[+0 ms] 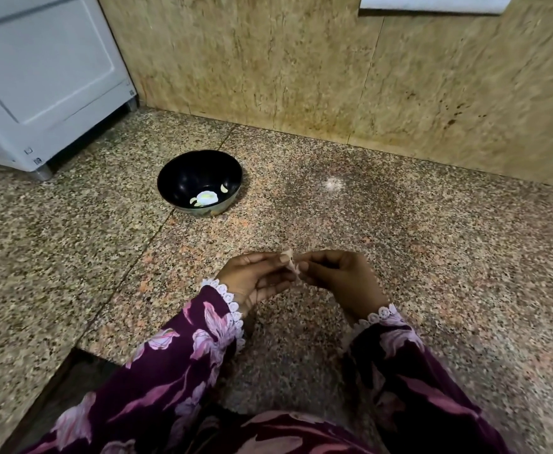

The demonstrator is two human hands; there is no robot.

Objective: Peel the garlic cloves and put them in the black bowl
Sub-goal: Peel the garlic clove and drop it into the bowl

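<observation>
— Speckled granite counter (399, 224) fills nearly everything, with a tan stone wall (301, 60) behind it. What's nearest?

— Two arms in purple floral sleeves (177, 371) with white lace cuffs, both cut off by the bottom edge. Beyond them, two hands meet above the counter.

— And what are they doing?

— The left hand (255, 276) and the right hand (337, 276) each pinch one small pale garlic clove (291, 261) between thumb and fingertips, with the other fingers curled in. Only one clove shows there, and the fingers cover most of it; I can't tell how much skin is left on it.

— Further back?

— One black bowl (170, 181) stands on the counter, well apart from the hands, toward the left. Inside I count two small pale cloves (224, 188), one up the right wall and one low near the bottom, just beside a whitish round patch. I can't tell whether that patch is a printed mark or a reflection.

— Anything past the bowl?

— One white appliance (39, 77) at the far left, cut off by the frame, standing on a short metal foot. At the top right, a white strip (432, 3) is also cropped and too partial to identify.
</observation>
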